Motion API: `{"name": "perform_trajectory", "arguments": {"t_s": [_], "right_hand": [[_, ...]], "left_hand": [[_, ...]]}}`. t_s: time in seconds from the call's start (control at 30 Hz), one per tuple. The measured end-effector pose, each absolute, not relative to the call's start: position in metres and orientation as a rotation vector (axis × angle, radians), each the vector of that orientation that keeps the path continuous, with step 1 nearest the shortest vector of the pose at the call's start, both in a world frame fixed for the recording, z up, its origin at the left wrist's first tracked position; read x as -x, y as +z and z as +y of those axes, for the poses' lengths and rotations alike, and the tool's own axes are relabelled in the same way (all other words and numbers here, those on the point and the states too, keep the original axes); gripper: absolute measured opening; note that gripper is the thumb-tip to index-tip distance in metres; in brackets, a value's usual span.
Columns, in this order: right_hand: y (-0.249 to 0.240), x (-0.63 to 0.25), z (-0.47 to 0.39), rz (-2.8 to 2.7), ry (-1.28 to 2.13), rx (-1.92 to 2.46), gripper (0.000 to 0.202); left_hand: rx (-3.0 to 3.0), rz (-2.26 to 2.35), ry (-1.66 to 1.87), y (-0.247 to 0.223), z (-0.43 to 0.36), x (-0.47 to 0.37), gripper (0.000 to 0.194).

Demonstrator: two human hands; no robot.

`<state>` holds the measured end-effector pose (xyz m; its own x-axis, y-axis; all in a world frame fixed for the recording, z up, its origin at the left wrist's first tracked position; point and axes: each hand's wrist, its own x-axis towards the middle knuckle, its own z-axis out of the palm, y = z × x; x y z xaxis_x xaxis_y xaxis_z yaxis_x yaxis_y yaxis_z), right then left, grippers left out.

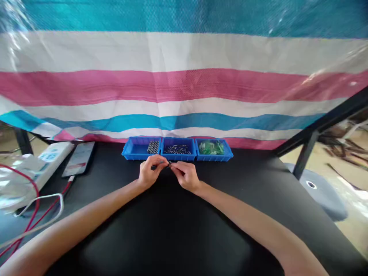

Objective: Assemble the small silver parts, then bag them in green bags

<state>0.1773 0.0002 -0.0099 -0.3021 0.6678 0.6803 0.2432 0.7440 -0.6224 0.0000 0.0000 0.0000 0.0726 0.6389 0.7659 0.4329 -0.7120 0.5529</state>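
Note:
My left hand (149,172) and my right hand (187,176) meet fingertip to fingertip just in front of the blue bins. Both are closed in a pinch around a small dark metal piece (169,164), too small to name exactly. Something black also shows between the left fingers. Behind my left hand, the left bin (133,147) holds short round metal parts (153,147) in tidy rows at its right end. Loose thin metal pins or screws (178,149) lie in the middle bin (178,157). Green pieces (211,147), perhaps in clear plastic, fill the right bin (214,158).
A phone (79,159) with a red cable (67,186) lies on the black table (163,237) at left. Beside it are a white power strip (54,157) and tangled cords. A striped sheet (184,84) hangs behind the bins. A grey stool (323,193) stands right.

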Motion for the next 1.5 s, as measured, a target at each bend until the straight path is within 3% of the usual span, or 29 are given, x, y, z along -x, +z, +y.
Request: {"name": "perform_trajectory", "arguments": {"t_s": [1.2,1.4,1.5], "right_hand": [[-0.004,-0.181,0.002,-1.861,0.654,0.739,0.024],[-0.006,-0.178,-0.007,-2.122,0.537,0.586,0.024],[-0.004,-0.178,-0.008,-1.992,0.559,0.663,0.022]], "left_hand": [[-2.020,1.039,1.607,-0.003,-0.001,-0.001,0.012],[-1.935,1.219,1.623,0.000,0.004,-0.001,0.011],[-1.891,1.230,1.623,0.002,0.006,-0.002,0.012]]}}
